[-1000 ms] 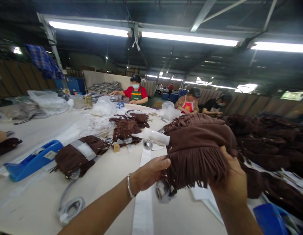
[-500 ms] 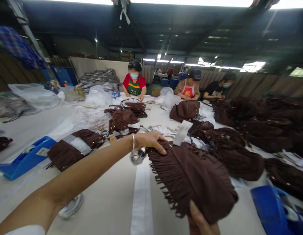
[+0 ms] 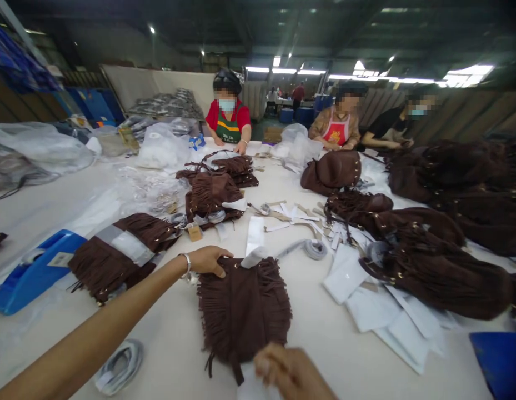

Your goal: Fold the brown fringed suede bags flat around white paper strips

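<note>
1. The left grip (image 3: 208,262), a bare hand with a silvery bangle (image 3: 186,265), is clamped on the fringed bag's far left corner, thumb in front.
2. The right grip (image 3: 293,369) is blurred, fingers curled, at the bag's near right corner by a whitish sheet (image 3: 258,386); whether it holds anything is impossible to tell.
3. The fringed bag (image 3: 244,311) is on the pale surface (image 3: 170,333), between both grips: dark brown, a plain middle panel, thin fringe down left and right, a gold-coloured eyelet at the far edge beside a pale wrapped piece (image 3: 254,257).
4. Left of it, a brown bundle (image 3: 108,261) wears a clear band; farther left, a blue tape dispenser (image 3: 39,275) carries a pale label (image 3: 60,259), too small to read.
5. Beyond, a tan tag (image 3: 195,233) shows illegible print.
6. Right, white packets (image 3: 347,272) lie before brown bags (image 3: 453,272).
7. Far off, a person's green apron (image 3: 228,132) bears blurred pale lettering under a yellow stripe; a red apron (image 3: 337,132) has a yellow emblem.
</note>
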Action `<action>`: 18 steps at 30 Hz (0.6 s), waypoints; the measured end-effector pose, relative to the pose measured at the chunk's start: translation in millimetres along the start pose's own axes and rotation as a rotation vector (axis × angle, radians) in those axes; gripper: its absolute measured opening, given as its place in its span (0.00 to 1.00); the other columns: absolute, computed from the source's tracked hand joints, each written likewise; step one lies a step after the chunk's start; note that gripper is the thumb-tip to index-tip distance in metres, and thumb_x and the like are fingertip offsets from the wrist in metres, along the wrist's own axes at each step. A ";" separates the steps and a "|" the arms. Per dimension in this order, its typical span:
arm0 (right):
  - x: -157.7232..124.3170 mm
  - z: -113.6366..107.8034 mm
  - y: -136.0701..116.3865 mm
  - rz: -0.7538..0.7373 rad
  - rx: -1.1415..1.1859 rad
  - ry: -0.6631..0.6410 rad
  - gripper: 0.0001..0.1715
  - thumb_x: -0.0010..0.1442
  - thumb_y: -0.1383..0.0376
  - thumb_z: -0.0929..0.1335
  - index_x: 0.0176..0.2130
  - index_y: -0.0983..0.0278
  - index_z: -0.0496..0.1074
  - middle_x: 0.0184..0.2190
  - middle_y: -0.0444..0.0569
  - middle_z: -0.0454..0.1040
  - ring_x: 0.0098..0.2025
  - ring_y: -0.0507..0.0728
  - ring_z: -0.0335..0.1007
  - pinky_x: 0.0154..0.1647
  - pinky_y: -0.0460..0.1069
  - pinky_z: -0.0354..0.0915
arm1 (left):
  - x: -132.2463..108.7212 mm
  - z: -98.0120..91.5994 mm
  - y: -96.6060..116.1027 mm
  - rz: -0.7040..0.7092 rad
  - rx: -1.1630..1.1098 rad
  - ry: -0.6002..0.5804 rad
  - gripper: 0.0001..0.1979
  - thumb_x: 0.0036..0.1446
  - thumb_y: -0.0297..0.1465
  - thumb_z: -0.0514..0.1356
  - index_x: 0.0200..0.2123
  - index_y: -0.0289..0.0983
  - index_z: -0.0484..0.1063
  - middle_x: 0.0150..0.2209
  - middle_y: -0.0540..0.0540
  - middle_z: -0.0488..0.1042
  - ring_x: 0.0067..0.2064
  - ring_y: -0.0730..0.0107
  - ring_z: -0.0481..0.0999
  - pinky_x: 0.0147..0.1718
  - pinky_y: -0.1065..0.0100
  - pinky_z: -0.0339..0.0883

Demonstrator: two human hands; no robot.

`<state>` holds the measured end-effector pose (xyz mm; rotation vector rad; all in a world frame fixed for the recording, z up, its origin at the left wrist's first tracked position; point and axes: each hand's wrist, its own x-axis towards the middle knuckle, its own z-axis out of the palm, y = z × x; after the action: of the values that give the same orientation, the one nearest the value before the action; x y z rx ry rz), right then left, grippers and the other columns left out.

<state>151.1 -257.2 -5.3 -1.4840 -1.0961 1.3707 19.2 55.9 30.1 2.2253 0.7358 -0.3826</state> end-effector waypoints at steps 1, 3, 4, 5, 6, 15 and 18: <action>15.4 -18.2 -5.9 -0.046 -0.154 0.111 0.19 0.61 0.50 0.63 0.39 0.59 0.74 0.34 0.48 0.76 0.38 0.59 0.72 0.43 0.53 0.67 | -0.9 2.2 -3.8 0.007 -0.013 0.021 0.36 0.41 0.36 0.66 0.57 0.42 0.68 0.48 0.47 0.77 0.48 0.55 0.74 0.46 0.64 0.64; 54.8 -51.9 -18.2 -0.123 -0.471 0.339 0.19 0.64 0.55 0.60 0.52 0.57 0.68 0.46 0.50 0.74 0.48 0.60 0.70 0.51 0.56 0.64 | -3.1 5.1 -6.7 0.019 -0.041 0.057 0.34 0.44 0.37 0.65 0.58 0.42 0.67 0.48 0.47 0.76 0.48 0.55 0.74 0.45 0.65 0.64; 76.7 -66.1 -23.6 -0.167 -0.621 0.392 0.21 0.65 0.57 0.60 0.55 0.59 0.65 0.50 0.52 0.72 0.52 0.61 0.67 0.54 0.57 0.62 | -4.1 5.9 -6.5 0.026 -0.053 0.070 0.34 0.44 0.37 0.65 0.57 0.42 0.68 0.48 0.47 0.76 0.48 0.55 0.74 0.45 0.66 0.64; 98.3 -77.9 -28.0 -0.198 -0.749 0.379 0.22 0.64 0.59 0.61 0.56 0.61 0.64 0.52 0.55 0.70 0.55 0.62 0.64 0.56 0.58 0.60 | -5.0 6.2 -5.9 0.033 -0.065 0.082 0.33 0.45 0.36 0.65 0.57 0.42 0.68 0.48 0.48 0.76 0.49 0.55 0.73 0.46 0.66 0.63; 118.4 -87.3 -31.3 -0.213 -0.851 0.319 0.21 0.63 0.61 0.61 0.55 0.63 0.65 0.52 0.56 0.70 0.55 0.63 0.63 0.56 0.58 0.59 | -5.8 6.2 -5.1 0.039 -0.078 0.089 0.32 0.45 0.36 0.65 0.56 0.43 0.69 0.48 0.49 0.76 0.49 0.56 0.73 0.46 0.67 0.63; 181.2 -124.7 -39.1 -0.182 -0.904 -0.145 0.08 0.55 0.66 0.68 0.38 0.62 0.74 0.34 0.47 0.76 0.37 0.56 0.70 0.39 0.48 0.62 | 2.9 2.0 -10.0 0.026 -0.189 0.026 0.25 0.41 0.37 0.67 0.46 0.42 0.74 0.34 0.54 0.77 0.37 0.65 0.74 0.32 0.73 0.62; 177.6 -135.5 -49.1 -0.143 -0.722 -0.292 0.08 0.57 0.63 0.68 0.37 0.64 0.74 0.32 0.44 0.75 0.35 0.53 0.70 0.36 0.46 0.63 | 10.2 0.9 -14.8 0.014 -0.209 -0.011 0.24 0.40 0.39 0.68 0.43 0.40 0.73 0.31 0.54 0.75 0.33 0.66 0.74 0.28 0.73 0.61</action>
<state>288.1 -74.2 0.9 -1.6688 -1.9917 1.1637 18.1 67.5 16.3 2.0296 0.7195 -0.2964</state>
